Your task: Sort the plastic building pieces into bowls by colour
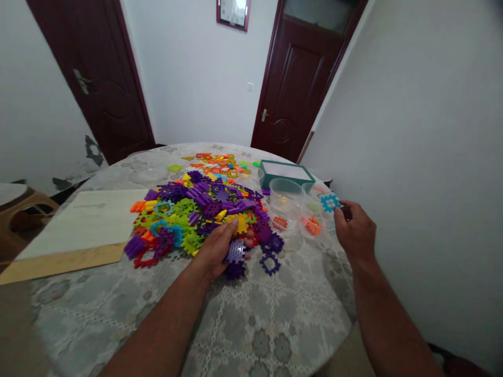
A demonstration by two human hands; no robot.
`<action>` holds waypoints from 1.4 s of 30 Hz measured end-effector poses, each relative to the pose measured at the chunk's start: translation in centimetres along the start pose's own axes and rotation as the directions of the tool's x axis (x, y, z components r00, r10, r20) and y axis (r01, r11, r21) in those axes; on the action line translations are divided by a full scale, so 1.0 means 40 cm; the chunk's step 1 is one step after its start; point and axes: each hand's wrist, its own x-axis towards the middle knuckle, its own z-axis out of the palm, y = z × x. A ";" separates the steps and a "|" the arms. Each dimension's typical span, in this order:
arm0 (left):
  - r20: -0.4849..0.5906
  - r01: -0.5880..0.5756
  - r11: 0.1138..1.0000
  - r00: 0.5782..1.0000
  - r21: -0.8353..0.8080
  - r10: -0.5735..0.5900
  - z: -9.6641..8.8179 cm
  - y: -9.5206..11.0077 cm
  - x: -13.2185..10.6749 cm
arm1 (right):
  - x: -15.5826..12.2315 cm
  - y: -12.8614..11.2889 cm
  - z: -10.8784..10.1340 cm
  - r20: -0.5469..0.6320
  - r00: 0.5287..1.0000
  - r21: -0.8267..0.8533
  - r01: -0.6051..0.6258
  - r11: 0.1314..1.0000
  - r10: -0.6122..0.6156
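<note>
Between the thumb and fingers of my right hand [354, 228] is a flat blue toothed building piece [330, 202], held up beside the clear plastic cups [286, 201]. My left hand [218, 248] lies at the near edge of a large heap of interlocking plastic pieces [188, 207]. Its fingers curl round a purple square piece [236, 251], with a dark purple one [234, 270] just below. A yellow piece [240, 224] shows by the left thumb; whether the thumb grips it, I cannot tell. Loose purple frames [270, 264] lie right of that hand.
A green-edged box [286, 172] stands behind the cups, some of which contain orange pieces [313, 225]. Farther back spreads a group of orange and yellow pieces [220, 163]. At left, a pale board [84, 222] lies on the patterned tablecloth [251, 319]. A wall rises at right.
</note>
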 end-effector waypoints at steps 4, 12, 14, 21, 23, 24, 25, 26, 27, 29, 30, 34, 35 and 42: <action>-0.033 0.013 0.999 0.999 0.044 -0.011 0.008 0.008 -0.004 | 0.033 0.149 -0.019 0.000 0.999 -0.299 -0.047 0.953 0.049; -0.042 0.095 0.992 0.995 0.086 -0.092 0.021 0.017 -0.016 | 0.013 0.223 -0.014 0.032 0.971 -0.449 -0.197 0.872 0.236; -0.001 0.105 0.987 0.994 0.125 -0.106 0.017 0.015 -0.017 | 0.006 0.201 -0.010 0.028 0.981 -0.366 -0.169 0.915 0.192; 0.110 0.127 0.976 0.983 0.177 -0.148 0.012 0.006 -0.028 | -0.049 -0.052 0.021 0.263 0.965 0.193 -0.063 0.979 0.010; 0.137 0.138 0.972 0.977 0.191 -0.166 0.011 0.005 -0.030 | -0.076 -0.152 0.029 0.413 0.907 0.327 -0.066 0.943 -0.080; 0.149 0.142 0.970 0.974 0.196 -0.173 0.010 0.005 -0.031 | -0.089 -0.199 0.034 0.472 0.871 0.385 -0.066 0.921 -0.135; 0.164 0.142 0.970 0.971 0.196 -0.175 0.009 0.005 -0.032 | -0.101 -0.242 0.040 0.515 0.834 0.438 -0.060 0.897 -0.196; 0.182 0.138 0.971 0.968 0.197 -0.174 0.008 0.005 -0.033 | -0.113 -0.280 0.047 0.546 0.799 0.481 -0.052 0.875 -0.253; 0.205 0.135 0.970 0.963 0.200 -0.176 0.007 0.005 -0.034 | -0.124 -0.312 0.055 0.566 0.768 0.511 -0.042 0.858 -0.300; 0.242 0.129 0.968 0.953 0.213 -0.181 0.006 0.007 -0.035 | -0.141 -0.357 0.072 0.580 0.735 0.542 -0.026 0.840 -0.352; 0.247 0.129 0.967 0.951 0.220 -0.183 0.005 0.008 -0.035 | -0.148 -0.371 0.079 0.585 0.729 0.548 -0.032 0.836 -0.355; 0.218 0.124 0.968 0.961 0.217 -0.172 0.008 0.015 -0.033 | -0.165 -0.381 0.095 0.605 0.751 0.571 -0.175 0.802 -0.266; 0.212 0.120 0.970 0.963 0.211 -0.165 0.009 0.016 -0.033 | -0.166 -0.375 0.095 0.599 0.765 0.571 -0.201 0.796 -0.237; 0.079 0.071 0.992 0.994 0.107 -0.080 0.013 0.026 -0.027 | -0.116 -0.281 0.050 0.393 0.916 0.484 -0.128 0.866 -0.084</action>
